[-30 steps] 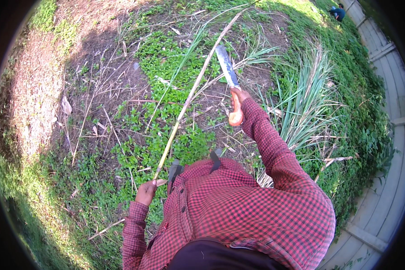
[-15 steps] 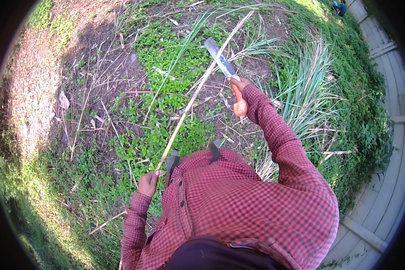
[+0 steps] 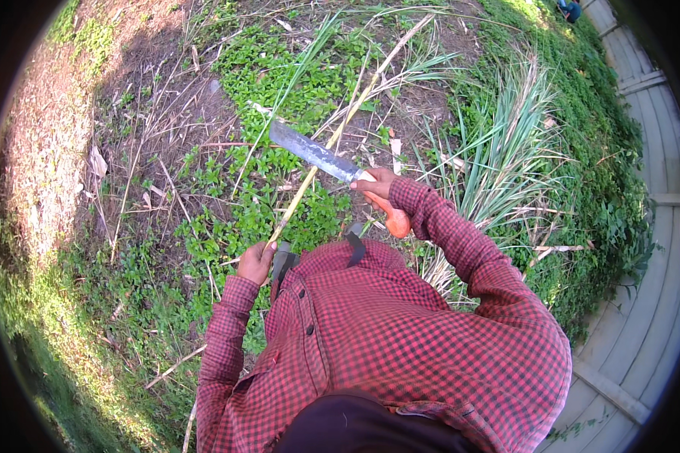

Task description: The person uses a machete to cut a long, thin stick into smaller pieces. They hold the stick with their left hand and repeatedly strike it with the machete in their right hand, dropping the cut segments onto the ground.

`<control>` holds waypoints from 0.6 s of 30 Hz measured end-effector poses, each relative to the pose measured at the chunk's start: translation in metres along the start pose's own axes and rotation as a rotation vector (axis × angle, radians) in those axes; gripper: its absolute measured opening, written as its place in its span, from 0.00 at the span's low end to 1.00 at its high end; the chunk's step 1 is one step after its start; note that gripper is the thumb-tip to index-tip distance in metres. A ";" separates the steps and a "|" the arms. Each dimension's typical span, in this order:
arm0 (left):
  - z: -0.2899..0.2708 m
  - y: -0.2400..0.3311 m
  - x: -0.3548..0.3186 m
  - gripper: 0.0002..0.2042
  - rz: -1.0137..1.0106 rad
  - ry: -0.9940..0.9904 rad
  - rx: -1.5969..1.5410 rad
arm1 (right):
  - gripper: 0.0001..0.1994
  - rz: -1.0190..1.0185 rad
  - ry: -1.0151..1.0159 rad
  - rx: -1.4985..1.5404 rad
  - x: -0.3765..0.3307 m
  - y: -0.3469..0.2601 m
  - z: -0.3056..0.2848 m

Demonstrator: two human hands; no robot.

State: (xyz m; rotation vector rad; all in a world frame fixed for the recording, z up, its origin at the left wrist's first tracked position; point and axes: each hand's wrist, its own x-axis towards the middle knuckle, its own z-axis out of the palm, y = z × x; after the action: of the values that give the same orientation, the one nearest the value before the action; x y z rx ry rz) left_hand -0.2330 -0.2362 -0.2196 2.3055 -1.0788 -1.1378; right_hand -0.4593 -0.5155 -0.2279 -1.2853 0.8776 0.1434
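Observation:
My left hand (image 3: 257, 261) is closed round the near end of a long, thin yellowish cane stalk (image 3: 298, 198), in front of my left side. The stalk slants away to the far right, over the weeds, and thins out toward dry leaves. My right hand (image 3: 376, 183) grips a machete by its orange handle (image 3: 397, 220). The broad grey blade (image 3: 310, 153) points to the far left and crosses over the stalk at about its middle. Whether blade and stalk touch I cannot tell.
Low green weeds (image 3: 227, 181) and dry stalks cover the ground. A clump of long grass (image 3: 510, 143) stands to my right, beside a vine-covered bank and a pale plank fence (image 3: 642, 189). Another person (image 3: 570, 10) is low down at the far right.
My right hand has brought the machete nearer and to the left, with the blade lower along the stalk and turned more sideways. My left hand has risen slightly, still holding the stalk.

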 end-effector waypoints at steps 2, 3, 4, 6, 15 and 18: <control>0.004 -0.008 0.009 0.20 0.042 0.009 0.016 | 0.18 -0.021 0.034 0.115 0.003 0.002 -0.003; 0.003 -0.004 0.013 0.19 0.070 0.009 0.027 | 0.17 -0.033 0.101 0.173 0.018 0.014 -0.017; 0.003 -0.002 0.015 0.19 0.092 0.008 0.019 | 0.17 -0.065 0.198 0.313 0.038 0.039 -0.031; 0.008 -0.004 0.016 0.18 0.122 0.023 -0.012 | 0.17 -0.033 0.229 0.232 0.028 0.033 -0.024; -0.003 0.009 0.018 0.11 -0.095 -0.374 -0.558 | 0.19 0.007 0.231 0.229 0.010 0.025 -0.027; -0.008 0.017 -0.002 0.10 -0.170 -0.492 -0.754 | 0.18 -0.066 0.401 0.301 0.048 0.060 -0.054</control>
State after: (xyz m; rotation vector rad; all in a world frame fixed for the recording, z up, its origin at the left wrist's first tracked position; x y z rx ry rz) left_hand -0.2357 -0.2458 -0.2035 1.5735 -0.4450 -1.8483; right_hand -0.4857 -0.5607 -0.3063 -1.0720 1.1474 -0.3001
